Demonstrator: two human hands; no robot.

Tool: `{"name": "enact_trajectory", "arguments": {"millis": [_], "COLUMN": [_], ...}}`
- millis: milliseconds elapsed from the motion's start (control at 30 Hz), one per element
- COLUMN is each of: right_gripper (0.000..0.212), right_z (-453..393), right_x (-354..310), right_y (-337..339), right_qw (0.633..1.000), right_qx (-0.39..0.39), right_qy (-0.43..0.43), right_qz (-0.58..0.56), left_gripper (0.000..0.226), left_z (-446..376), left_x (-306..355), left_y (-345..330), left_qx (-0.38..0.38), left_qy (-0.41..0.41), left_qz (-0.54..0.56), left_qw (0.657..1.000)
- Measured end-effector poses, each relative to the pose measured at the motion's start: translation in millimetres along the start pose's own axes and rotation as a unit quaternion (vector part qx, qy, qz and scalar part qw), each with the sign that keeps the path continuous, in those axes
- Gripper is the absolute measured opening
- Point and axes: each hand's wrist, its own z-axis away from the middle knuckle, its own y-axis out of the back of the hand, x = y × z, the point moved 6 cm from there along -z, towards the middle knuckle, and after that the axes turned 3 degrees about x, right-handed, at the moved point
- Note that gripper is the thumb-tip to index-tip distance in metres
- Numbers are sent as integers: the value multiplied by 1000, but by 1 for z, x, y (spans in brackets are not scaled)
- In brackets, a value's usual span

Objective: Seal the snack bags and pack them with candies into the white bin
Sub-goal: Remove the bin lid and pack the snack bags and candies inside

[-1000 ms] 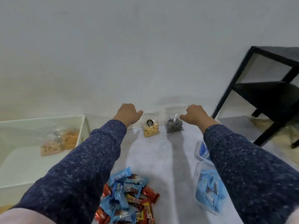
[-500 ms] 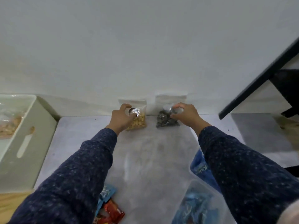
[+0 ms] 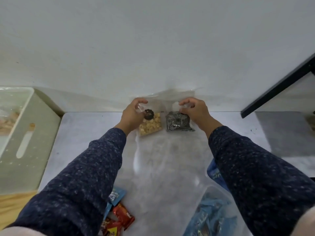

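Two clear snack bags lean against the wall at the far edge of the grey table [image 3: 88, 133]. The left bag [image 3: 150, 126] holds yellow puffs and has a dark round sticker. The right bag [image 3: 178, 124] holds dark swirled pieces. My left hand [image 3: 133, 113] grips the upper left part of the yellow snack bag. My right hand [image 3: 194, 109] pinches the top of the dark snack bag. The white bin [image 3: 20, 133] stands at the left with bagged snacks [image 3: 8, 120] inside. Wrapped candies [image 3: 117, 217] in red and blue lie near the front edge.
A clear plastic tub [image 3: 214, 210] with blue-wrapped candies sits at the front right, partly under my right sleeve. A black metal shelf frame [image 3: 279, 86] stands at the right. The white wall rises directly behind the bags.
Both hands reached forward from above the table and took hold of the two bags. The view tilted down and nearer, so the bin slid left.
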Motion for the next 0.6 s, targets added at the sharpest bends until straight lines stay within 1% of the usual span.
{"name": "enact_trajectory", "arguments": {"millis": [67, 167, 300, 433, 600], "right_gripper": [22, 27, 33, 28, 28], "right_z": [6, 19, 43, 78, 123], "right_x": [-6, -20, -56, -108, -173], "right_y": [-5, -11, -24, -38, -58], "right_qw": [1000, 998, 998, 997, 994], "right_qx": [-20, -43, -36, -28, -5], "right_qy": [-22, -38, -14, 6, 57], "right_qz": [-9, -20, -49, -74, -88], "left_gripper": [44, 48, 43, 28, 24], "left_z": [4, 12, 29, 52, 86], "left_x": [5, 7, 16, 30, 45], "left_y": [7, 22, 61, 117, 195], "left_qx": [-37, -68, -61, -52, -36], "left_qy": [-29, -33, -56, -98, -147], "left_qz": [-4, 29, 56, 76, 86], "left_qw": [999, 997, 995, 991, 985]}}
